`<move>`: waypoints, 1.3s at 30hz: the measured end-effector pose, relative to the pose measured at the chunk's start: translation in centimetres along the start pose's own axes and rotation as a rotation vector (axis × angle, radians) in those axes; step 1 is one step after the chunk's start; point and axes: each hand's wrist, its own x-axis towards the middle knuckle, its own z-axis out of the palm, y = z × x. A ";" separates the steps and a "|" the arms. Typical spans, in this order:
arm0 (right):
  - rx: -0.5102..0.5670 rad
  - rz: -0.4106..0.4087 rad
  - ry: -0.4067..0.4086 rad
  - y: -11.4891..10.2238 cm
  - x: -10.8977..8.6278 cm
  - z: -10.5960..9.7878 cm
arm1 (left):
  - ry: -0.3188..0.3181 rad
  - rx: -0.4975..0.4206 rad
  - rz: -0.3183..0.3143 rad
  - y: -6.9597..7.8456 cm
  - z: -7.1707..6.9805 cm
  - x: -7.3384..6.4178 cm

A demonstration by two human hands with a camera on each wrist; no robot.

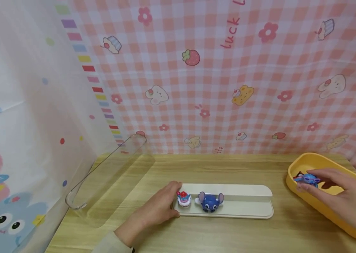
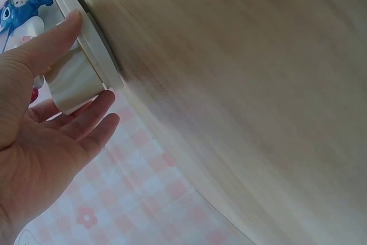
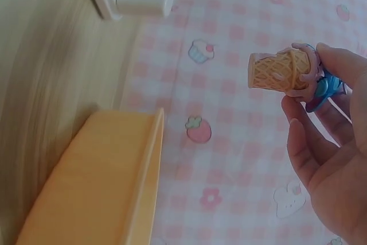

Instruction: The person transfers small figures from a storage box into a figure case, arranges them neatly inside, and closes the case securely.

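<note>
Fingers and thumb of my left hand grip the left end of a long white stepped display base on the table. On that base stand a blue big-eared figurine and, at its left end, a small white-and-blue figurine with a red top. Above the near end of a yellow bin, my right hand pinches another blue figurine. In the right wrist view this one has a tan waffle-cone base, pointing away from the palm.
A clear plastic cover lies tilted at the table's left side, against the white curtain. Something dark and red shows beside the held figurine, too small to identify. A pink checked cloth hangs behind the wooden table.
</note>
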 end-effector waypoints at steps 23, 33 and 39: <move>0.174 -0.247 -0.043 -1.8 -0.2 4.7 | 0.004 0.013 0.007 -0.2 0.1 -0.1; 0.249 -0.246 -0.094 -2.8 -0.4 6.6 | 0.004 0.015 0.013 -0.3 0.2 -0.1; 0.236 -0.242 -0.112 -3.1 -0.7 7.8 | 0.005 0.017 0.015 -0.3 0.2 -0.1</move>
